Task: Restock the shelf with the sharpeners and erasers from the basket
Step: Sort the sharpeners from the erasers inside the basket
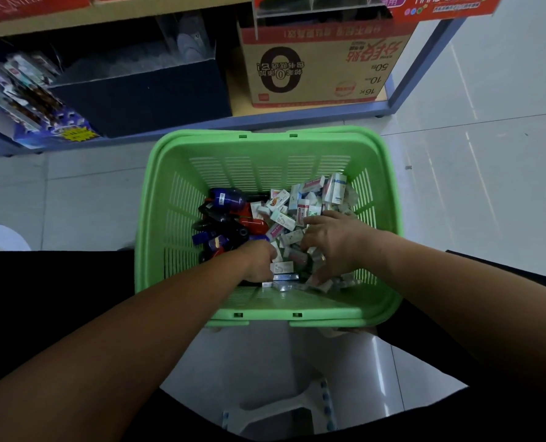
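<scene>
A: Here, basket [157, 218] near, shelf [265, 122] far; erasers [300, 199] right, sharpeners [224, 218] left. Fingers?
B: Spread apart over erasers on right hand [332, 240]; buried on left hand [259, 260], grip unreadable. Best: scoop one kind only.

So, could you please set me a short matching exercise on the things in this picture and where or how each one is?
1 sharpeners
2 erasers
3 cardboard box
4 basket

A green, slatted walls
B on the bottom shelf
C heaped in the basket's left half
D heaped in the basket's right half

Pairs: 1-C, 2-D, 3-B, 4-A
</scene>
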